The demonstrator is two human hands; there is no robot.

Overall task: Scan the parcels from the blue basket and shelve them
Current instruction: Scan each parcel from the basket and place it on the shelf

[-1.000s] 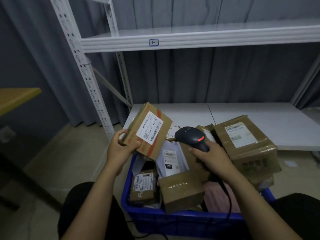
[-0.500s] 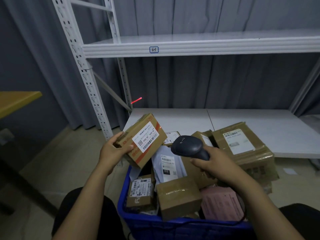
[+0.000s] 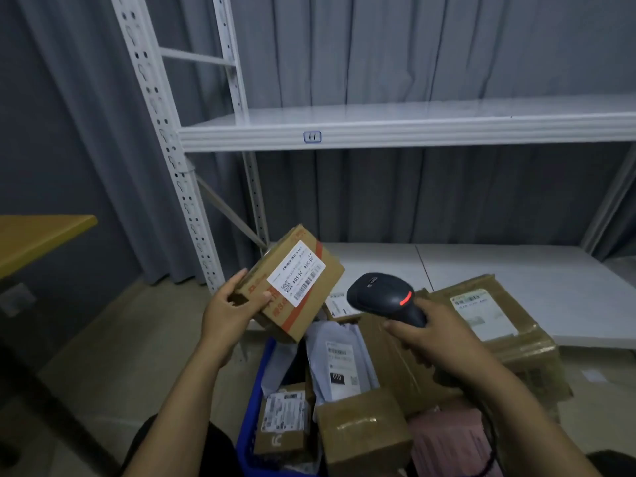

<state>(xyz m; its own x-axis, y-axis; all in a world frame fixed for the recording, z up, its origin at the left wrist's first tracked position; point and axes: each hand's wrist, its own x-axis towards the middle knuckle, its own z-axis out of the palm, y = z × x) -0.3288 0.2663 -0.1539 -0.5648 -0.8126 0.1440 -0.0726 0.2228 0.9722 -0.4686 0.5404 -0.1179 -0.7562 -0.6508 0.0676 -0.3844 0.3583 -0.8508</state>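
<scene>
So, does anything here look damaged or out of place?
The big taped box at the right of the blue basket looks crumpled and lies tilted. Nothing seems spilled.

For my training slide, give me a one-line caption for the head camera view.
Left hand holds a labelled cardboard parcel beside the barcode scanner in the right hand, above the blue basket.

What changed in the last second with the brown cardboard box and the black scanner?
The left hand tilted the white-labelled brown cardboard box flatter, then steeper again. The black scanner in the right hand turned; its red light shows again. Both grips and the parcels in the blue plastic basket stayed.
</scene>
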